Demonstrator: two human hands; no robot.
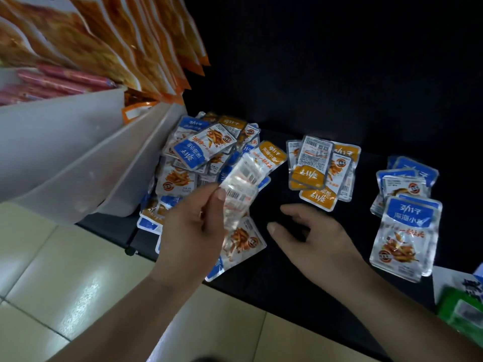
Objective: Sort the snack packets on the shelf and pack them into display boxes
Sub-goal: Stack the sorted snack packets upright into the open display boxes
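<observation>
A person's left hand [190, 231], nearest the lens, pinches a silver snack packet [243, 184] between thumb and curled fingers, holding it above the front edge of a mixed heap of blue- and orange-labelled packets [206, 152]; the held packet is blurred and its label cannot be read. The right hand [313, 236] hovers beside it over the black shelf [287, 278], fingers loosely spread and holding nothing. Further right on the shelf lie two sorted groups, well apart: a small stack of orange-labelled packets [321, 168] and, beyond it, a stack of blue-labelled packets [405, 218]. White plastic dividers [78, 152] stand left of the heap, with red sausage packs [65, 77] and hanging orange bags [117, 35] above them. A green box [462, 312] sits at the lower right; pale floor tiles [65, 270] show below.
</observation>
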